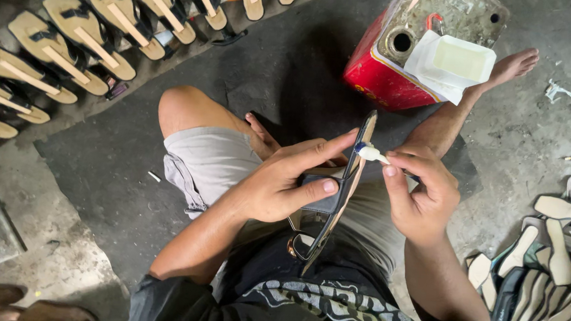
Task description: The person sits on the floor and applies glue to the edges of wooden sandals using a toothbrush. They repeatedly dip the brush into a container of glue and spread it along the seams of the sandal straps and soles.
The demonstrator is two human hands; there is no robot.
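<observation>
The person sits on a dark mat (98, 161) on the concrete floor, knees apart, and holds a sandal (340, 194) edge-up over the lap, between the two hands. The left hand (277, 187) is closed around the sandal's middle: the thumb presses across the black strap on the near side, and the forefinger stretches up along the sole toward its upper end. The sandal runs steeply from near the waist up and away, its thin tan sole edge facing the right hand. The right hand (420, 193) pinches a small white brush (370, 152) between thumb and fingers, and the brush's tip touches the sandal's edge close to the top, just beside the left forefinger's tip. So the sandal lies in the left hand's grasp and directly left of the right hand, joined to it only through the brush. Beyond the hands a red metal can (386, 67) with a white tray (456, 62) on top stands beside the person's bare foot. Rows of finished sandals (73, 38) lie at upper left, and a heap of loose soles (552, 280) lies at right.
</observation>
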